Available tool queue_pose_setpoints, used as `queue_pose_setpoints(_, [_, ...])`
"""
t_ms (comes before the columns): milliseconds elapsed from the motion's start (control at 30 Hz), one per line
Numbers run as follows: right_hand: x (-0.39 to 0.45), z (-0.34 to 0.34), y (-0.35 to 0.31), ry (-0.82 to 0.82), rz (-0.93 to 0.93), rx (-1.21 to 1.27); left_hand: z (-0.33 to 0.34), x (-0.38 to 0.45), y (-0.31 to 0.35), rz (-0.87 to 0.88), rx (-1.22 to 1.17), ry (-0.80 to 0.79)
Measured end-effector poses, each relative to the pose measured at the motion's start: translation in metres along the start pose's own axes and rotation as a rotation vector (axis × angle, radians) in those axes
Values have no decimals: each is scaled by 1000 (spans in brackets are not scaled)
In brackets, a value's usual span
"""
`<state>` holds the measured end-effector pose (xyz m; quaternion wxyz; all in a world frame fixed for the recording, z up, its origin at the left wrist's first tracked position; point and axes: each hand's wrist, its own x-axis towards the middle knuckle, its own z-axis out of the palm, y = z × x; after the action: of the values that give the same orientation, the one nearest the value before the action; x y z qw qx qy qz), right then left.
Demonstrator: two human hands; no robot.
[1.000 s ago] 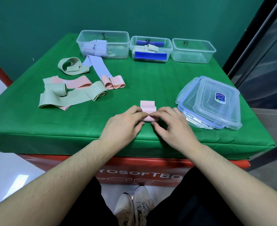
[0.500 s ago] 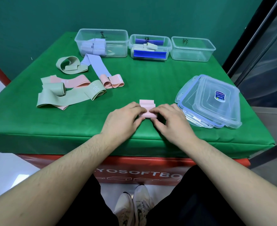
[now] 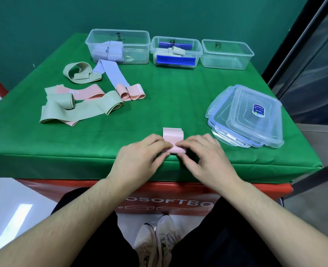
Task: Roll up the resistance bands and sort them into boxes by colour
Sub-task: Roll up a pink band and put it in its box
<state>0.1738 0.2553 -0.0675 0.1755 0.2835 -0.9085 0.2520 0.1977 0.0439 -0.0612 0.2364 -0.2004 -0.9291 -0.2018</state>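
A pink band lies partly rolled near the front edge of the green table. My left hand and my right hand pinch its rolled end from either side, fingertips meeting on top. At the back stand three clear boxes: the left box holds lilac rolls, the middle box holds a green roll and blue strips, and the right box holds nothing. Loose green bands, pink bands and a lilac band lie at the left.
A stack of clear lids sits at the right, close to my right hand. The table's front edge runs just under my hands, with a red base below. A dark frame stands to the right.
Both hands have kept rolling the pink band on the spot; the flat tail beyond the roll looks a little shorter. Nothing else on the table moved.
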Motion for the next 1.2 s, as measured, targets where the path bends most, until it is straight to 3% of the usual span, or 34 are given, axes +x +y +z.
queue_pose_setpoints(400, [4,2,-2,45,9,4,-3,2,8,-119,20,-59])
queue_pose_setpoints(1200, [18,9,3,47,80,27,0,14,2,-118,11,-87])
